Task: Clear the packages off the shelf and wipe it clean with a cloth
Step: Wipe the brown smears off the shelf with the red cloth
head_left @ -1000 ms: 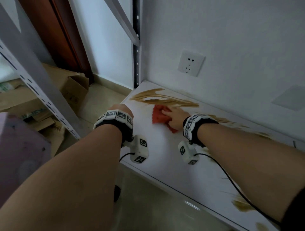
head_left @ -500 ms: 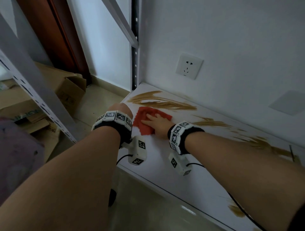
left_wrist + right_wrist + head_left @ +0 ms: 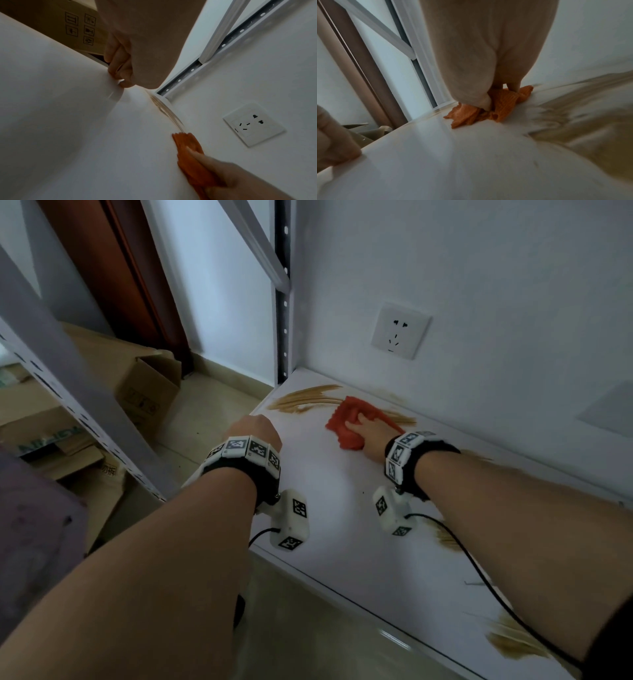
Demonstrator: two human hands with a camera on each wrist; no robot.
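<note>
An orange-red cloth lies bunched on the white shelf, near the back wall over a brown smear. My right hand holds the cloth between thumb and fingers and presses it onto the board; the right wrist view shows the cloth crumpled under the thumb. My left hand grips the shelf's left end, and in the left wrist view its fingers curl over that edge. No packages stand on the shelf.
Brown smears streak the back left corner, and more mark the right front. A wall socket sits above the shelf. A perforated upright stands at the back left corner. Cardboard boxes lie on the floor to the left.
My right hand slid the cloth from the shelf's left end back toward the wall and to the right. The left hand kept its hold on the shelf end.
</note>
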